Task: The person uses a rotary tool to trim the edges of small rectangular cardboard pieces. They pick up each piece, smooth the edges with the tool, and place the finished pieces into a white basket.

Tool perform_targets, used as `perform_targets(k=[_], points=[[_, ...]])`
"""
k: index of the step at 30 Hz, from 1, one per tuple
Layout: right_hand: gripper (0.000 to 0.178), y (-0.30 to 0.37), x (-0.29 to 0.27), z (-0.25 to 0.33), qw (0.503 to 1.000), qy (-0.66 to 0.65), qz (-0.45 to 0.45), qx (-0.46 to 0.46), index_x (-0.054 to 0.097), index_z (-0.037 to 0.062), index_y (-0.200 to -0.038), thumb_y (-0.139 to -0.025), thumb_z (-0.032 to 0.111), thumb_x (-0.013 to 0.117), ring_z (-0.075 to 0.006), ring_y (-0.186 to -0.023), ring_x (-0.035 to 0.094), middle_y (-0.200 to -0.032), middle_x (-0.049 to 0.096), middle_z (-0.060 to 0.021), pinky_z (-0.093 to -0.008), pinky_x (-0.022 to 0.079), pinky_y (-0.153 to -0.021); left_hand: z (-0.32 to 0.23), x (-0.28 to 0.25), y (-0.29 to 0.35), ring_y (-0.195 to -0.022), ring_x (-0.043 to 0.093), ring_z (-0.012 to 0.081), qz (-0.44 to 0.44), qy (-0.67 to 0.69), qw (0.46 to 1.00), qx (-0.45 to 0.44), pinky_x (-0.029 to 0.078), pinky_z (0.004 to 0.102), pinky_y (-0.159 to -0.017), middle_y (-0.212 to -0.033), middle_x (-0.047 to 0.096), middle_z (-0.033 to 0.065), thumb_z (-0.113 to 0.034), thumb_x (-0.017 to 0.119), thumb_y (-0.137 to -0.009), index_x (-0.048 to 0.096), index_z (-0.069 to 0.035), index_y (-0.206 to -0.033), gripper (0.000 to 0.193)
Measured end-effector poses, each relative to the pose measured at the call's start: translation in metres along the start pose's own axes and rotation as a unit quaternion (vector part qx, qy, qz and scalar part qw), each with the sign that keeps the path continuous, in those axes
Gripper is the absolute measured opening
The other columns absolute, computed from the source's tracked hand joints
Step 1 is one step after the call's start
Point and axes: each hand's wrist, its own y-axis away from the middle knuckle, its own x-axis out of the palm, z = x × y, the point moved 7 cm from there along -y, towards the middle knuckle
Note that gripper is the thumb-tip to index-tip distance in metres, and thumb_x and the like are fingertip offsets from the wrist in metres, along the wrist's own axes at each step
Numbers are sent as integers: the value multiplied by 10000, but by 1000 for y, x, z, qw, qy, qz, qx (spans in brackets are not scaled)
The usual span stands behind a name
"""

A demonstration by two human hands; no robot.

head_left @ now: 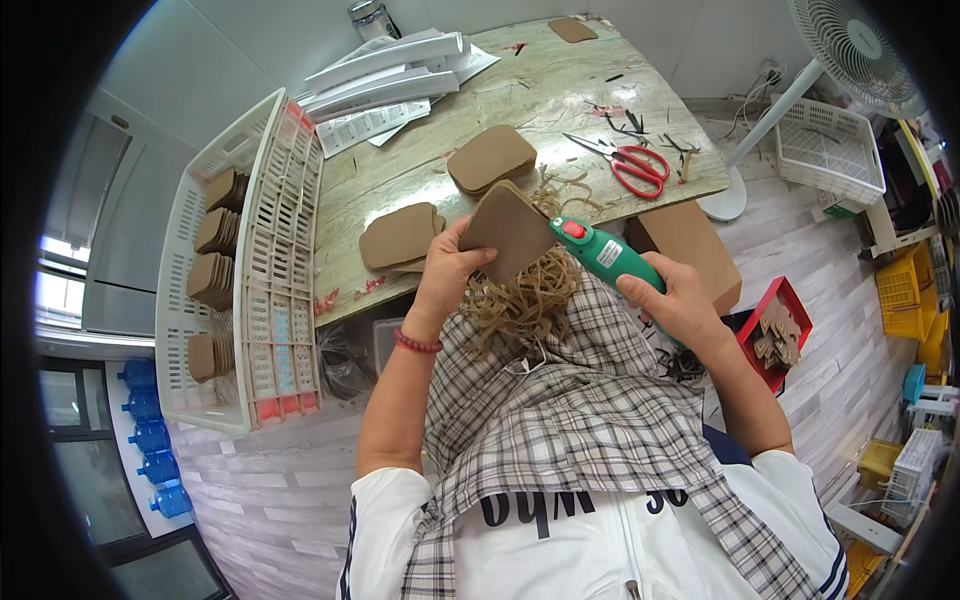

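My left hand (450, 268) grips a brown rounded-corner pad (510, 235), thumb on its face and fingers behind, tilted up over my lap. In my right hand (675, 298) is a green handheld power tool (598, 252) with a red button, its tip against or very near the pad's right edge; the tip itself is too small to make out. Curly brown trimmings (530, 310) heap on my checked apron just below the pad. On the table ahead lie two piles of similar pads, one at the left (398, 238) and one farther back (490, 158).
Red-handled scissors (635, 168) lie on the table (430, 160) to the right. Left stands a white plastic crate (262, 290) with upright pads (215, 280). Papers (385, 90) cover the far left corner. At right are a red box (790, 300) of brown scraps, a cardboard box (700, 250) and a fan (860, 45).
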Motion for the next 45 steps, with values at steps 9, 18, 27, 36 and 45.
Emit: perform_targets(k=[9,18,27,36,45], points=[[409,-3,7,-2,1000,-17,-18,-8,632,2,-862,-886,409,660,-95,-536,543,-606,577,-42,-270,439,-513,21,24,16,-959,626,130,12,41,996,-84,512,273,-853,-1104,650,51,116,613,-784,556,9,-1259,489],[382,0,10,-2,996,-68,34,47,631,1,-858,-891,382,649,-72,-535,542,-642,587,-18,-240,434,-502,4,9,16,-918,578,87,54,-123,988,-69,470,233,-807,-1003,635,24,71,604,-803,589,-14,-1116,324],[414,3,13,-5,992,-84,76,60,637,-6,-889,-896,408,638,-78,-542,537,-659,586,-21,-239,436,-510,-15,-24,14,-753,612,86,-65,-1,998,28,500,234,-706,-846,680,17,11,718,-795,631,-50,-896,147],[432,6,16,-3,990,-76,102,65,635,-19,-890,-887,413,650,-85,-558,538,-673,579,-28,-244,451,-514,-20,-23,11,-746,627,104,-37,-6,999,-4,505,252,-712,-841,686,35,9,720,-779,656,-30,-893,137],[424,5,19,-6,991,-50,103,68,635,-22,-940,-879,396,671,-82,-555,542,-658,575,-28,-249,456,-509,-11,-10,7,-725,642,104,-4,-55,997,-53,524,242,-687,-846,696,55,28,738,-747,675,-1,-913,179]])
